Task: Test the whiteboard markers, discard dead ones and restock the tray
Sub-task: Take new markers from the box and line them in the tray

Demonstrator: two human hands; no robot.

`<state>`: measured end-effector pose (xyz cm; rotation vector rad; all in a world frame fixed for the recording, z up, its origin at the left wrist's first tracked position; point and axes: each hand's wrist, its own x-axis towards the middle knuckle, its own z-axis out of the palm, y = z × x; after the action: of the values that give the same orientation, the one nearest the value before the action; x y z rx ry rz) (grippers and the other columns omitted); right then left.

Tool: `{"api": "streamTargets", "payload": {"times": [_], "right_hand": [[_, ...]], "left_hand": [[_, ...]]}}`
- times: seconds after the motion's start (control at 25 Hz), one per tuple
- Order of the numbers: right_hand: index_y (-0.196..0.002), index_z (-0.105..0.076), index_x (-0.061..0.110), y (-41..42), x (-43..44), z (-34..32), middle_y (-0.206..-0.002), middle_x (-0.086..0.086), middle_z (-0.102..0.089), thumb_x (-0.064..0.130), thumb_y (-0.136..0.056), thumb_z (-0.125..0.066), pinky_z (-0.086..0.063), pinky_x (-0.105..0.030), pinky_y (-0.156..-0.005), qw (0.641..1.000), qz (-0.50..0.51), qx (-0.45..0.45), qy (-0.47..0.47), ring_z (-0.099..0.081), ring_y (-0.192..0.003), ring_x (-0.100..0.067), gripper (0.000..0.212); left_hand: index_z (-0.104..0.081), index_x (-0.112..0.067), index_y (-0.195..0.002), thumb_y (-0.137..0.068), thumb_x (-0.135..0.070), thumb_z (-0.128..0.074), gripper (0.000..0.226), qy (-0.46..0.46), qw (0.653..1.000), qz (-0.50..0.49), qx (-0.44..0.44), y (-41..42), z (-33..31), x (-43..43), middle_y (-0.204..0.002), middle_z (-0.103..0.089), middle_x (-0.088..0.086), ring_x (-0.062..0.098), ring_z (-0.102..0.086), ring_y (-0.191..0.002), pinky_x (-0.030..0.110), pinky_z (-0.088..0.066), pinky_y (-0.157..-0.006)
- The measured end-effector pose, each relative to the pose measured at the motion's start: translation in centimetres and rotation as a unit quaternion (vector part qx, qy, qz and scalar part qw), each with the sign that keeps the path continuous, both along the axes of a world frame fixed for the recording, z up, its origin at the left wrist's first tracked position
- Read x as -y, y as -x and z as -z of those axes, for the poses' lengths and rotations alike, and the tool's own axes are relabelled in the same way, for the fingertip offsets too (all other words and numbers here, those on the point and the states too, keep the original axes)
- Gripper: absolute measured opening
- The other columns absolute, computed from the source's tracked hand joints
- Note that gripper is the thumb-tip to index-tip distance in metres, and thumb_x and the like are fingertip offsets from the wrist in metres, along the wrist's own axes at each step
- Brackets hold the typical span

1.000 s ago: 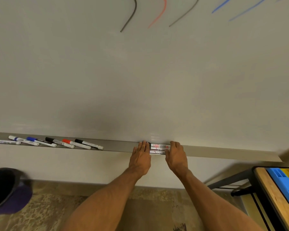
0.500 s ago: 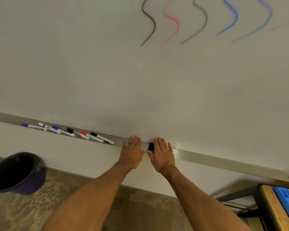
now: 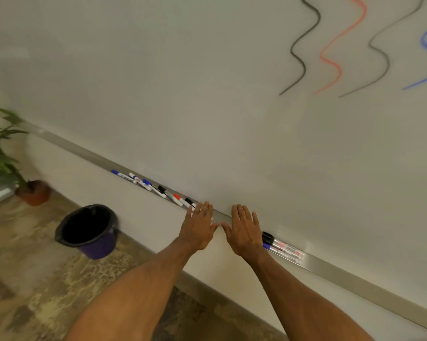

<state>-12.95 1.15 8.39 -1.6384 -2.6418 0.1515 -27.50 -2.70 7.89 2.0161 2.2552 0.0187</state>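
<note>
Left hand (image 3: 199, 226) and right hand (image 3: 244, 230) have slid left along the tray (image 3: 355, 274), both flat, straight-fingered and holding nothing, off the bundled markers (image 3: 284, 248) lying in it just beside the right hand, judged light, rigid, slick-barrelled, best pinched mid-barrel.

We see the whiteboard (image 3: 207, 94) as a smooth white surface with a soft sheen, not fully glossy. The tray (image 3: 343, 269) under it looks like grey metal with a dull, brushed finish. The loose markers (image 3: 178, 199) in the tray have smooth white plastic bodies and coloured plastic caps. The pack of markers (image 3: 284, 249) is wrapped in clear film that shines with bright reflections. The wall (image 3: 146, 217) below the tray looks painted and matt. The bucket (image 3: 99, 247) seems to be purple plastic, and its black liner (image 3: 84, 227) looks like thin plastic. The plant pot (image 3: 35, 193) looks like matt clay. The floor (image 3: 35, 279) is mottled and looks rough.
</note>
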Motion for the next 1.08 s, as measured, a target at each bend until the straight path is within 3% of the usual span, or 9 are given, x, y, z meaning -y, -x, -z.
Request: {"api": "streamTargets", "payload": {"times": [0.24, 0.36, 0.6, 0.88, 1.08], "right_hand": [[-0.149, -0.011, 0.010, 5.5, -1.4, 1.5, -0.157, -0.008, -0.013, 0.045, -0.100, -0.026, -0.006, -0.041, -0.117, 0.999, -0.031, -0.020, 0.007, -0.008, -0.145, -0.025, 0.062], [-0.145, -0.021, 0.010, 7.8, -2.5, 3.1, -0.152, -0.008, -0.025, 0.039, -0.100, -0.033, -0.017, -0.039, -0.118, 0.999, -0.026, -0.028, 0.007, -0.021, -0.141, -0.025, 0.055], [-0.133, -0.039, 0.009, 11.4, -4.5, 5.2, -0.135, -0.009, -0.046, 0.007, -0.090, -0.048, -0.033, -0.033, -0.109, 0.999, 0.006, -0.040, 0.009, -0.042, -0.124, -0.024, 0.044], [-0.132, -0.038, 0.008, 13.3, -6.4, 6.6, -0.135, -0.012, -0.042, -0.001, -0.083, -0.054, -0.042, -0.032, -0.095, 0.999, 0.020, 0.019, 0.036, -0.042, -0.119, -0.026, 0.053], [-0.126, -0.043, 0.008, 13.7, -7.3, 6.8, -0.130, -0.011, -0.044, -0.003, -0.082, -0.053, -0.044, -0.032, -0.090, 0.998, 0.040, 0.023, 0.047, -0.044, -0.116, -0.026, 0.046]], "left_hand": [[0.002, -0.013, -0.152, -0.100, -0.051, -0.018, 0.067, 0.022, 0.999, -0.028, -0.002, 5.2, 1.1, -0.9, -0.160, 0.004, 0.007, 0.024, 0.008, -0.147, 0.040, 0.005, -0.117], [0.002, -0.013, -0.152, -0.100, -0.051, -0.018, 0.067, 0.038, 0.999, -0.024, 0.005, 7.7, 2.0, -1.8, -0.160, 0.004, 0.007, 0.024, 0.008, -0.147, 0.041, 0.004, -0.117], [0.001, -0.013, -0.153, -0.101, -0.049, -0.021, 0.066, 0.067, 0.997, 0.002, 0.026, 11.8, 4.6, -4.3, -0.160, 0.002, 0.007, 0.023, 0.006, -0.147, 0.041, 0.002, -0.118], [0.000, -0.014, -0.153, -0.101, -0.048, -0.022, 0.066, 0.085, 0.995, 0.038, 0.041, 14.0, 7.0, -6.2, -0.160, 0.003, 0.006, 0.023, 0.007, -0.147, 0.042, 0.002, -0.117], [-0.001, -0.013, -0.153, -0.101, -0.049, -0.026, 0.067, 0.063, 0.995, 0.059, 0.042, 15.2, 7.9, -6.9, -0.160, 0.003, 0.005, 0.024, 0.008, -0.147, 0.043, -0.001, -0.118]]}}
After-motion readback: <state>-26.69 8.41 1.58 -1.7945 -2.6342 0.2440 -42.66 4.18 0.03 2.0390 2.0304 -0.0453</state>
